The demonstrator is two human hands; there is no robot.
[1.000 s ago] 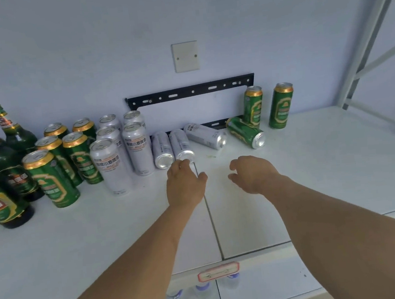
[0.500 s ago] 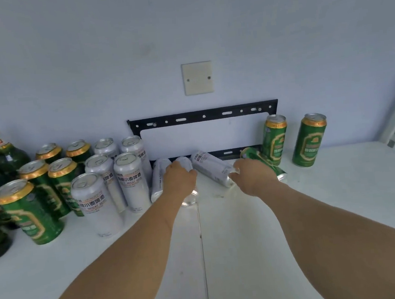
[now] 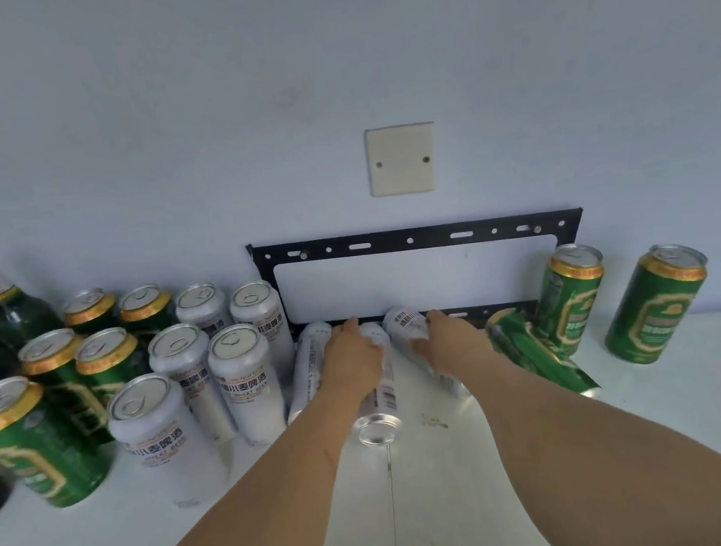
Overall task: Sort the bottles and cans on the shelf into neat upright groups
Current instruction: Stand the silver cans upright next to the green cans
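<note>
Now: white shelf | blue wall | hands each gripping fallen white can

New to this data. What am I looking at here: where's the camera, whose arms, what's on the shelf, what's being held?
There is no robot. One wide-angle camera sits on a person's head and looks forward and down, so the two bare arms are the wearer's own. On the white shelf against the wall, green cans and white cans stand upright at left beside green bottles. Two more green cans stand at right. In the middle several cans lie on their sides, one of them green. The left hand wraps a lying white can; the right hand grips another lying white can. Neither is lifted clearly yet.
</note>
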